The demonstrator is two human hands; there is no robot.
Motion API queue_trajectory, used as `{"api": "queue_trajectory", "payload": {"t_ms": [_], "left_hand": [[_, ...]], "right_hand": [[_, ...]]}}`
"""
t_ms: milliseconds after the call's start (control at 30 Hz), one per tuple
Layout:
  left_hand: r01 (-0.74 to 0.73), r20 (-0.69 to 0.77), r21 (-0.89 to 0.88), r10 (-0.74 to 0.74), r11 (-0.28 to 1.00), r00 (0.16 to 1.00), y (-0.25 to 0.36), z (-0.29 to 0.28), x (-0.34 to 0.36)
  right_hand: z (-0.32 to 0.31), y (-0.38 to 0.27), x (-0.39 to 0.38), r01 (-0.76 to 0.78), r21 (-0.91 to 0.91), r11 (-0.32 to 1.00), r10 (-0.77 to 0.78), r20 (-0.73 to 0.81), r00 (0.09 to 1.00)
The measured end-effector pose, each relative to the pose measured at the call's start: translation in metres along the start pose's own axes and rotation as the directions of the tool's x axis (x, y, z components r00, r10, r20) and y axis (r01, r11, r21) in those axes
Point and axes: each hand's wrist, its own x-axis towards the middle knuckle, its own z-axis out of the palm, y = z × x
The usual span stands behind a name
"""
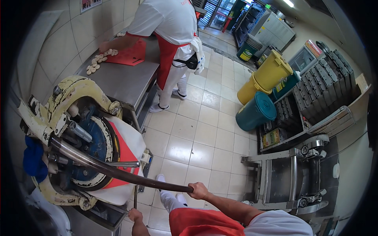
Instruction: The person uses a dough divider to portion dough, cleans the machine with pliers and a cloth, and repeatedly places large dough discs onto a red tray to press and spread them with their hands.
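My right hand (198,190) is closed around the end of a long dark lever (118,171). The lever runs left to a worn cream-and-blue press, which looks like a dough divider (80,86). Lower down, my left hand (136,215) is wrapped round a thin metal rod (135,196) at the machine's near side. A shorter steel handle (126,164) crosses beneath the long lever. Under the press's round blue head lie a white plate (132,143) and a red sheet (118,135), partly hidden.
A co-worker (169,35) in a red apron stands at a steel table (118,80) with dough pieces (94,65) and a red board (130,53). Yellow bins (271,70), a green bin (256,112), stacked trays (315,82) and a roller machine (293,179) stand right of the tiled floor (189,137).
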Motion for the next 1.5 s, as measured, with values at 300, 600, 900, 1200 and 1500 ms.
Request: {"api": "queue_trajectory", "payload": {"t_ms": [300, 600, 900, 1200, 1500], "left_hand": [[0.005, -0.014, -0.022, -0.006, 1.000, 1.000, -0.0008, -0.0001, 0.0017], [0.036, -0.023, -0.043, -0.037, 0.998, 0.999, -0.0001, 0.0048, 0.0043], [0.045, -0.011, -0.047, -0.045, 0.998, 0.999, 0.0010, -0.0002, -0.0008], [0.050, -0.009, -0.066, -0.051, 0.997, 0.999, 0.0017, -0.0012, -0.0006], [0.038, -0.016, -0.051, -0.039, 0.998, 0.999, 0.0010, 0.0021, -0.0012]], "right_hand": [[-0.0012, -0.0030, -0.0001, -0.033, -0.010, 0.999, 0.033, 0.020, 0.999], [-0.0039, -0.0055, -0.0001, -0.037, 0.000, 0.999, 0.037, 0.030, 0.999], [-0.0007, -0.0027, -0.0011, -0.035, -0.010, 0.999, 0.035, 0.018, 0.999], [-0.0046, -0.0052, -0.0012, -0.051, -0.019, 0.999, 0.051, 0.027, 0.998], [-0.0045, -0.0058, -0.0035, -0.044, -0.005, 0.999, 0.044, 0.022, 0.999]]}}
